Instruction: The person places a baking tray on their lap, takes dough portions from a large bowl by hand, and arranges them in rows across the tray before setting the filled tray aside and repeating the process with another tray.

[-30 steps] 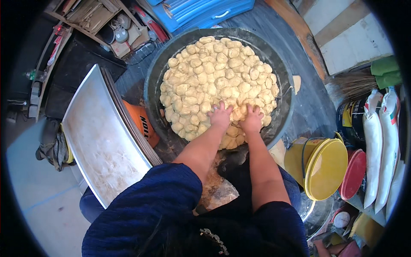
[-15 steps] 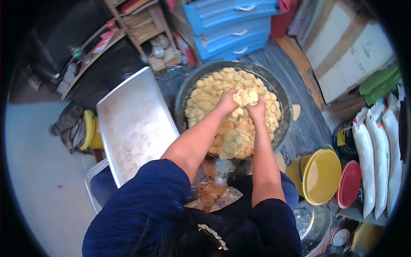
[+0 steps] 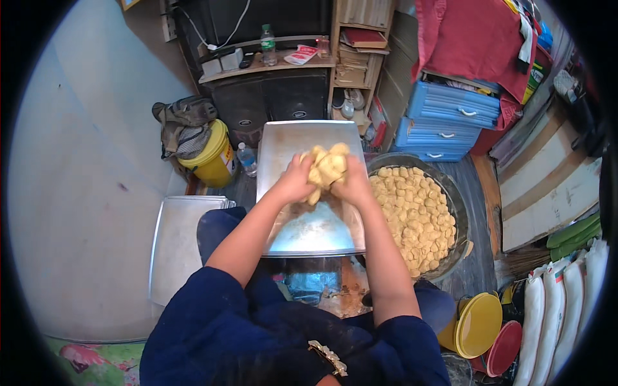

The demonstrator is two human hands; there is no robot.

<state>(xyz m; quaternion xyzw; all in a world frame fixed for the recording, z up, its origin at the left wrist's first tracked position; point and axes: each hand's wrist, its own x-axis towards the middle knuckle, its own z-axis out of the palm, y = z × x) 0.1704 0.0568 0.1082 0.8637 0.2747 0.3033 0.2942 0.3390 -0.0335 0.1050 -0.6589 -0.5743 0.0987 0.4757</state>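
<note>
Both hands are raised together over a floured metal tray (image 3: 290, 138). My left hand (image 3: 293, 182) and my right hand (image 3: 354, 183) cup a heap of pale yellow dough pieces (image 3: 327, 165) between them. To the right, a wide dark round pan (image 3: 458, 212) holds many more dough pieces (image 3: 412, 209) packed in one layer. The tray lies straight ahead of me, its near edge above my knees.
A second metal tray (image 3: 177, 248) lies at lower left. A yellow bucket (image 3: 215, 157) and a water bottle (image 3: 246, 159) stand beyond it. Blue drawers (image 3: 444, 119) sit at the back right. Yellow and red plates (image 3: 479, 325) and white sacks (image 3: 560, 315) are at right.
My hands scooped dough pieces out of the round pan and carried them left, over the metal tray. My view swung left, so the pan now sits to the right.
</note>
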